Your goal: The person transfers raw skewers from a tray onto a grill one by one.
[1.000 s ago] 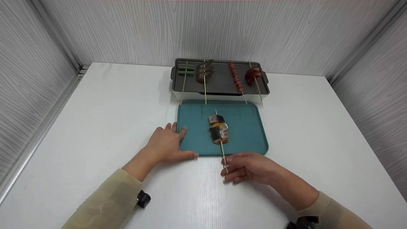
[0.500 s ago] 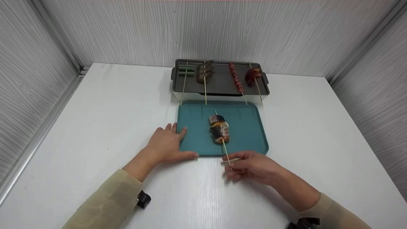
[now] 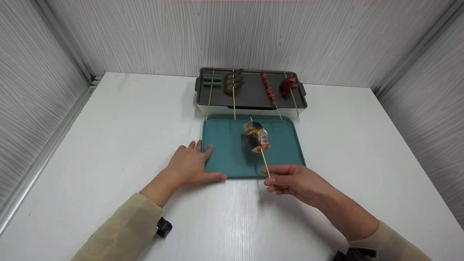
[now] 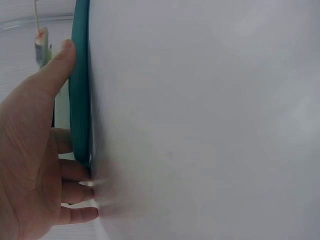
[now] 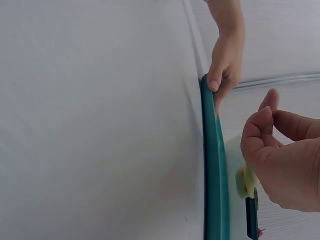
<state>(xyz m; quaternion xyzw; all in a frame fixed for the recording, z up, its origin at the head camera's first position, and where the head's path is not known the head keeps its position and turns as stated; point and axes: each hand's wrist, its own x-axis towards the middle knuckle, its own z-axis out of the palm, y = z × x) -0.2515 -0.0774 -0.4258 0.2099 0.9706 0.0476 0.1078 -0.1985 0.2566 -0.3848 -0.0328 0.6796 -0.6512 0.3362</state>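
Observation:
My right hand (image 3: pixel 297 181) pinches the bare lower end of a skewer (image 3: pixel 258 139) between thumb and fingers. Dark, silvery-skinned chunks with a yellow-orange piece between them are threaded on it. The skewer is raised over a teal tray (image 3: pixel 221 156), its tip pointing away from me. With fingers spread, my left hand (image 3: pixel 188 163) rests at the tray's near left corner, thumb along the front edge. In the left wrist view, the left thumb (image 4: pixel 62 60) lies against the tray's rim (image 4: pixel 80 105). The right wrist view has the right hand (image 5: pixel 287 160) curled, most of the skewer hidden.
Behind the tray stands a dark grill plate (image 3: pixel 250 96) on a white base. It carries a skewer with green pieces (image 3: pixel 212 83), a brown one (image 3: pixel 230 85), a red beaded one (image 3: pixel 269 88) and a dark red one (image 3: pixel 286 87). White-grained walls (image 3: pixel 253 32) enclose the table.
The right hand has gripped the skewer's stick and lifted it off the tray, moving it slightly up and to the right. The left hand and tray have stayed put.

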